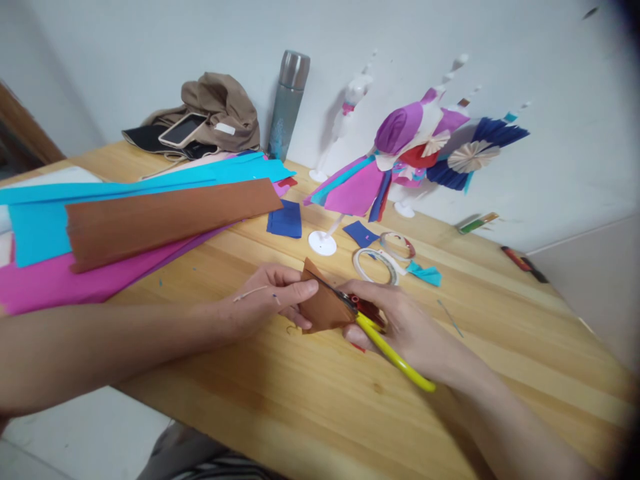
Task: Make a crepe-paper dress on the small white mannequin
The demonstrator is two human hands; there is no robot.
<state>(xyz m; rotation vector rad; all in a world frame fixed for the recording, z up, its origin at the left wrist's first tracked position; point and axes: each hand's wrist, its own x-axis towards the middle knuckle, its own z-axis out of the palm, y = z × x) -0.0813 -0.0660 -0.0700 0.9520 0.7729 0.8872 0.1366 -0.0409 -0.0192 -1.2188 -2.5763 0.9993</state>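
Here, my left hand (275, 297) pinches the brown piece (325, 308) just left of my right hand (395, 319), which grips the yellow-handled scissors (393, 353); their long axis slants up-left, blades at the piece's upper edge.

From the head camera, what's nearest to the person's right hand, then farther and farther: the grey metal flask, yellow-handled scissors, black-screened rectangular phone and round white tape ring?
1. Yellow-handled scissors: held in the right hand.
2. Round white tape ring: just beyond the hand.
3. Grey metal flask: farther back, leftward.
4. Black-screened rectangular phone: left of the flask.
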